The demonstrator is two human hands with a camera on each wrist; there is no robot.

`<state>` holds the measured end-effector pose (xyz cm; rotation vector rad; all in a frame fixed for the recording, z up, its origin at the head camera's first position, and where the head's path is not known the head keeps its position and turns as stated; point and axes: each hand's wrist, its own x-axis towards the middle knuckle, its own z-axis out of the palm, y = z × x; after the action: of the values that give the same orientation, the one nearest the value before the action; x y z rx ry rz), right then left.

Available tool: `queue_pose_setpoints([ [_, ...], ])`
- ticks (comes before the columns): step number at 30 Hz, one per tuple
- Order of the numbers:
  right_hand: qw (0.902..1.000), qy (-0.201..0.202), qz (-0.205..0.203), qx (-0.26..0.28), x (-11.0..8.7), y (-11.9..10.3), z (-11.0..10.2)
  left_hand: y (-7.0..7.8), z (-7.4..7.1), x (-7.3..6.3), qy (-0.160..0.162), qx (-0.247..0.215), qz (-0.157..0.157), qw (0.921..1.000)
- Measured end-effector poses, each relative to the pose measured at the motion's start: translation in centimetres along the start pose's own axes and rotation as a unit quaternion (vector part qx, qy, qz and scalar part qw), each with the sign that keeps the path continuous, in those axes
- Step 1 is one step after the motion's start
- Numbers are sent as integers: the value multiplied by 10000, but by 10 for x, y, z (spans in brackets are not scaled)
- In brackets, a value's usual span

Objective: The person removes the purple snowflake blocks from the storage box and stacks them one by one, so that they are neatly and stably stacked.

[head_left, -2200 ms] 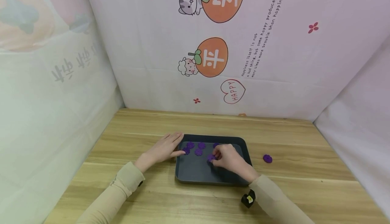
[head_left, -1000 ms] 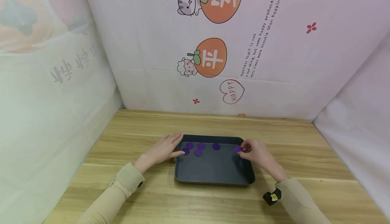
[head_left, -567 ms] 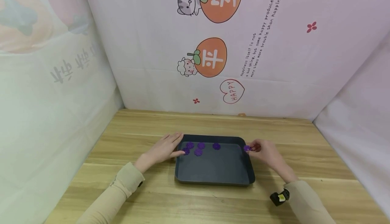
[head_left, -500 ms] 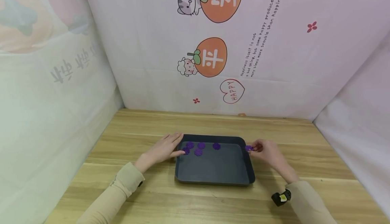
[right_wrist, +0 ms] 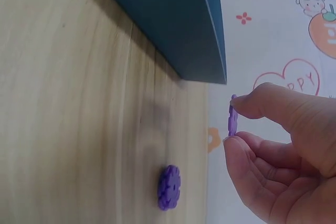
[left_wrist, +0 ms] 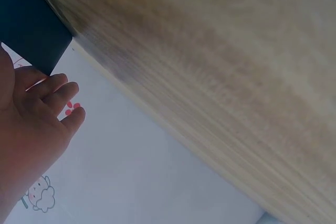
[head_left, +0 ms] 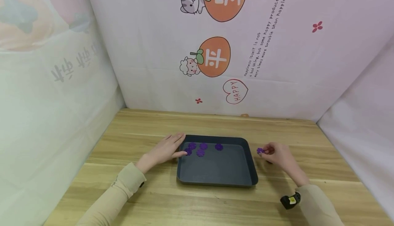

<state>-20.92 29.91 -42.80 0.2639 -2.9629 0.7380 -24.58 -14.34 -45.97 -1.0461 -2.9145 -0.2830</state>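
Note:
My right hand (head_left: 278, 156) pinches a purple flower-shaped disc (head_left: 260, 150) between thumb and fingertips, just right of the dark tray (head_left: 217, 183). In the right wrist view, the held disc (right_wrist: 232, 116) appears edge-on, above the wooden table. Below it lies a purple notched piece (right_wrist: 169, 188), which looks like discs stacked together; the head view hides most of it behind the right hand. My left hand (head_left: 164, 150) rests on the tray's left rim with straight fingers, its thumb over the inside near a disc (head_left: 188, 151). Several more purple discs (head_left: 204, 146) lie in the tray's far part.
The wooden table (head_left: 147, 195) ends at a printed white cloth (head_left: 154, 82) at the back, with more white cloth on both sides. A small black device (head_left: 290, 201) is strapped at the right wrist.
My right hand has carried the pinched disc from inside the tray rightward over its right rim, to above the table. A disc stays at the tray's back middle. The left hand has kept its place.

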Motion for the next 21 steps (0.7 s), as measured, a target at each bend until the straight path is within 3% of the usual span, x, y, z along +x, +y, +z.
queue_pose_setpoints([
  [21, 9991, 21, 383, -200, -6, 36, -1, 1, 0, 0, -11, -4, 4, 10000],
])
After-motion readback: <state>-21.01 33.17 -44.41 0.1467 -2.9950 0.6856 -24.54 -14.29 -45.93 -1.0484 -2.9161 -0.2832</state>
